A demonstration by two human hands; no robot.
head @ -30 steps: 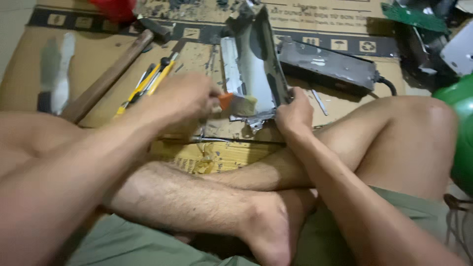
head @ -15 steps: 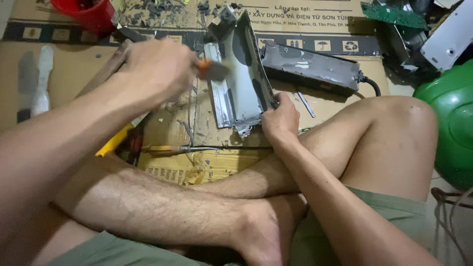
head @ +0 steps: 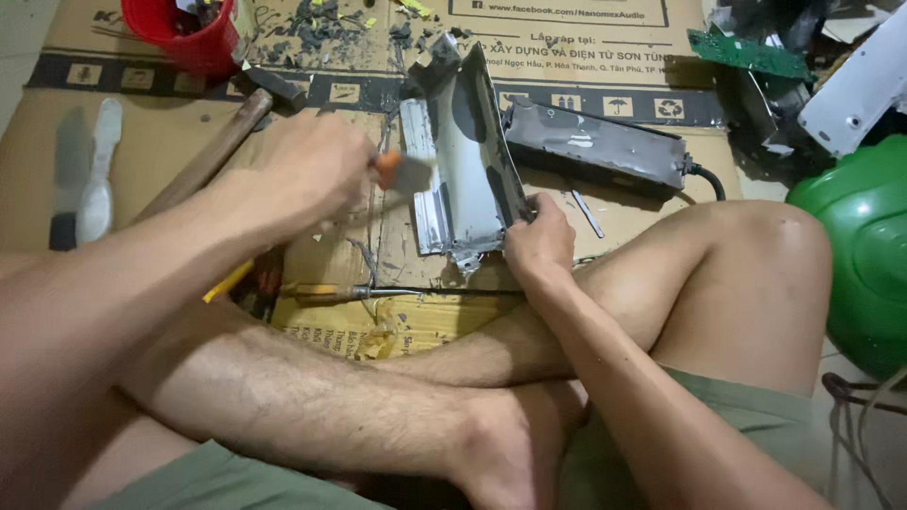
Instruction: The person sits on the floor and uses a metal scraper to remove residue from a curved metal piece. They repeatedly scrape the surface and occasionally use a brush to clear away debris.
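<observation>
A bent grey sheet-metal casing (head: 468, 161) stands tilted on the cardboard (head: 151, 142) in front of my crossed legs. My right hand (head: 539, 241) grips its lower right edge. My left hand (head: 316, 170) is closed around a tool with an orange handle (head: 387, 165); the tool's blurred end (head: 414, 175) sits against the casing's left side.
A wooden-handled hammer (head: 213, 156) lies at the left, a red bucket (head: 184, 33) at the top left. A screwdriver (head: 378, 293) lies by my shin. A dark metal box with a cable (head: 595, 146) sits right of the casing. A green circuit board (head: 746, 52) and a green plastic container (head: 855, 255) are at the right.
My left hand moved up and left with the orange-handled tool along the casing's left side. My right hand kept hold of the casing. The view shifted down a little.
</observation>
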